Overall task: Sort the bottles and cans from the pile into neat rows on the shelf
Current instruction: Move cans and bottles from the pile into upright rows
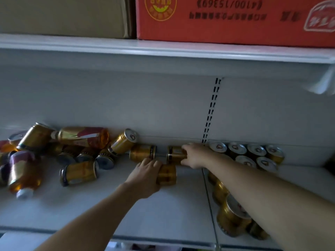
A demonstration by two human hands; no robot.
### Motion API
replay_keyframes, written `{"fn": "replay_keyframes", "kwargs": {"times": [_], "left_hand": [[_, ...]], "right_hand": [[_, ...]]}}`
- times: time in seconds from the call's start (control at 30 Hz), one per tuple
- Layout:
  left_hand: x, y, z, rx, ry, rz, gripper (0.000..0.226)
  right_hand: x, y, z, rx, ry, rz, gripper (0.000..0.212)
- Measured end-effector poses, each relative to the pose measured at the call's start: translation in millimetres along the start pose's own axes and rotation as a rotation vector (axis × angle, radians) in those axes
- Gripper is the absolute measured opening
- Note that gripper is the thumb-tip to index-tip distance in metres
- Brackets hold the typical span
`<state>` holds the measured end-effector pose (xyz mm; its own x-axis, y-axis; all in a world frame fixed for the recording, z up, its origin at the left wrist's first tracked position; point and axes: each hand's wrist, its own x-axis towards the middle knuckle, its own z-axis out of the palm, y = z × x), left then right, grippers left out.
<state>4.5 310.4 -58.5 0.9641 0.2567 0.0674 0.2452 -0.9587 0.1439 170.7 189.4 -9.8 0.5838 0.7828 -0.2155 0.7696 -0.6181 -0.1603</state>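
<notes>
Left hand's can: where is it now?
Head view, middle of the shelf: the gold can is in the left hand, just in front of the second can held by the right hand, left of the upright cans.

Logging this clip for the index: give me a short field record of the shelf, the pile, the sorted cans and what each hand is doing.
shelf: white metal shelf; red carton and brown carton on the board above
pile: gold cans and amber bottles jumbled on their sides, at left
rows: upright gold cans, at right
left hand: grips a lying gold can
right hand: grips a second gold can near the back wall
progress: pile mostly unsorted
</notes>
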Motion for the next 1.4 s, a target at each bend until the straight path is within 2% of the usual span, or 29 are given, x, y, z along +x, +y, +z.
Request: {"fn": "replay_keyframes", "kwargs": {"times": [0.07, 0.13, 0.27, 0.33, 0.4, 0.5, 0.57, 0.63, 0.8, 1.0, 1.1, 1.23, 1.4], "left_hand": [[-10, -15, 0, 0.028, 0.013, -0.018, 0.070], [-23, -31, -3, 0.043, 0.010, -0.033, 0.074], [-44, -62, -4, -0.009, -0.030, -0.085, 0.092], [-51, -71, -3, -0.098, 0.001, -0.101, 0.090], [-57, -78, -1, -0.228, 0.035, -0.125, 0.088], [-65, -86, 2, -0.534, 0.079, -0.222, 0.083], [-71, -86, 5, -0.786, 0.091, -0.297, 0.074], [-78, -84, 9, -0.890, 0.088, -0.360, 0.063], [-88, -84, 18, -0.924, 0.117, -0.387, 0.074], [-91, -83, 21, -1.045, 0.102, -0.331, 0.089], [-93, -79, 18, -1.062, 0.119, -0.340, 0.081], [-97, -74, 17, -1.048, 0.096, -0.338, 0.069], [-104, -73, 20, -1.043, 0.093, -0.351, 0.071]], "right_hand": [[6, -8, 9, -0.038, -0.016, 0.063, 0.079], [10, -17, 15, -0.097, 0.001, 0.124, 0.088], [8, -39, 26, -0.146, 0.037, 0.162, 0.079], [4, -47, 32, -0.151, 0.077, 0.161, 0.074], [-1, -54, 37, -0.149, 0.092, 0.162, 0.079], [-10, -64, 42, -0.096, 0.096, 0.144, 0.081], [-17, -69, 51, -0.016, 0.135, 0.120, 0.080], [-25, -73, 62, 0.076, 0.134, 0.111, 0.083], [-39, -72, 71, 0.216, 0.120, 0.137, 0.095], [-52, -80, 63, 0.516, 0.384, 0.125, 0.098], [-55, -90, 70, 0.626, 0.404, 0.147, 0.098], [-54, -107, 90, 0.777, 0.452, 0.155, 0.087], [-60, -117, 96, 0.985, 0.402, 0.177, 0.092]]}}
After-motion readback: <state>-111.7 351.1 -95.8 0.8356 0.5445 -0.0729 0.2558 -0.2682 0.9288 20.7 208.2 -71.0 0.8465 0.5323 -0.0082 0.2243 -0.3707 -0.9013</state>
